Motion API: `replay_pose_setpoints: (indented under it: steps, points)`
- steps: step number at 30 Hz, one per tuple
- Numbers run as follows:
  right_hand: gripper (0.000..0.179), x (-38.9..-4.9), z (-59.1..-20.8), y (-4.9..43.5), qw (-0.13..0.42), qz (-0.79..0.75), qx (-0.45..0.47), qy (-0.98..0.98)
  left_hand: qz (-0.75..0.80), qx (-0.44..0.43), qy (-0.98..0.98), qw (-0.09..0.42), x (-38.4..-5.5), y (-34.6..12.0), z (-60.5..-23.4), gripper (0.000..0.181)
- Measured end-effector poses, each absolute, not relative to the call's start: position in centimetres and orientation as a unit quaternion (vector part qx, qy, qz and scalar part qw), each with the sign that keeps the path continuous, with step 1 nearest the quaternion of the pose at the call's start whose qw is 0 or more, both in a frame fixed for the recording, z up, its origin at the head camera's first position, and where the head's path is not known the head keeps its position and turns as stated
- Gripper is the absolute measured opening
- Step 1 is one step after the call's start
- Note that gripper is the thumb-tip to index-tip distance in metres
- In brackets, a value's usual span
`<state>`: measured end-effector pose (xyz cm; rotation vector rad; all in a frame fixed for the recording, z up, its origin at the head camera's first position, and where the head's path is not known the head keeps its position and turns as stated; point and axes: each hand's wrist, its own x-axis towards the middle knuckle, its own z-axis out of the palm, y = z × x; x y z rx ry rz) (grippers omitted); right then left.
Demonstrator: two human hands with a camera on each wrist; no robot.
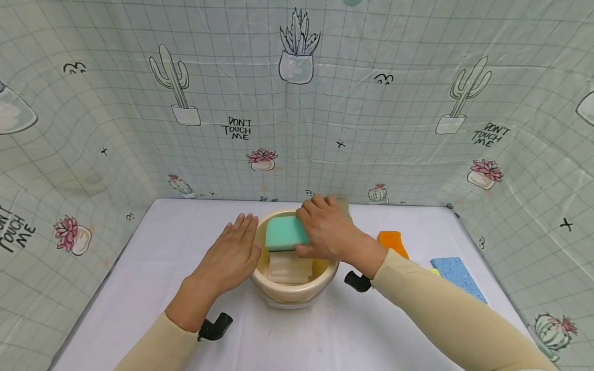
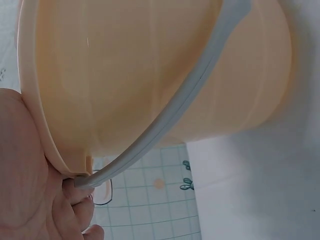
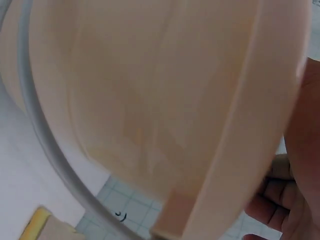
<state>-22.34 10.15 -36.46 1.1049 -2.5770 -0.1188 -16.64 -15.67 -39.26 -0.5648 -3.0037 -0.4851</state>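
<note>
A cream plastic bucket (image 1: 290,294) stands on the white table, its grey handle (image 2: 167,115) hanging down against the near side. My right hand (image 1: 330,232) reaches over the right rim and grips the right end of a teal sponge (image 1: 283,233), thumb on the near edge. Below the teal sponge, a beige block, sponge-like (image 1: 290,268), lies inside the bucket. My left hand (image 1: 235,252) lies along the left rim with straight fingers, touching the bucket and holding nothing. In the right wrist view the bucket wall hides the teal sponge.
Right of the bucket lie an orange sponge (image 1: 392,243), a blue sponge (image 1: 458,278) and a sliver of yellow (image 1: 434,271), partly behind my right sleeve. A beige piece (image 1: 344,204) shows beyond my right hand. A patterned curtain (image 1: 297,118) rises behind the table.
</note>
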Motion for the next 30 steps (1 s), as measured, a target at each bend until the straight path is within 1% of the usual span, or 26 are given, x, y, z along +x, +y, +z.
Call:
replay_pose_setpoints:
  steps: [6,12,16,20,26,30]
  points:
    - [0.058,-22.3,-36.9,9.5,0.147,-0.043,0.393,-0.907,-0.156,-0.181,-0.971,0.023,-16.7,-15.7,-39.3,0.063]
    - [0.065,-22.3,-37.4,9.5,0.114,-0.063,0.385,-0.914,-0.157,-0.183,-0.97,0.029,-16.7,-15.7,-39.4,0.063]
    - [0.063,-22.3,-37.7,9.8,0.11,-0.063,0.385,-0.914,-0.159,-0.184,-0.97,0.033,-16.8,-15.7,-39.5,0.063]
    - [0.054,-22.2,-37.9,10.1,0.129,-0.049,0.38,-0.915,-0.164,-0.184,-0.969,0.036,-16.7,-15.7,-39.5,0.062]
    - [0.036,-21.9,-38.2,11.3,0.191,-0.005,0.342,-0.92,-0.172,-0.185,-0.967,0.043,-16.5,-15.8,-39.6,0.062]
    - [0.031,-22.1,-38.4,13.1,0.227,0.027,0.306,-0.924,-0.173,-0.183,-0.967,0.042,-16.5,-15.8,-39.6,0.062]
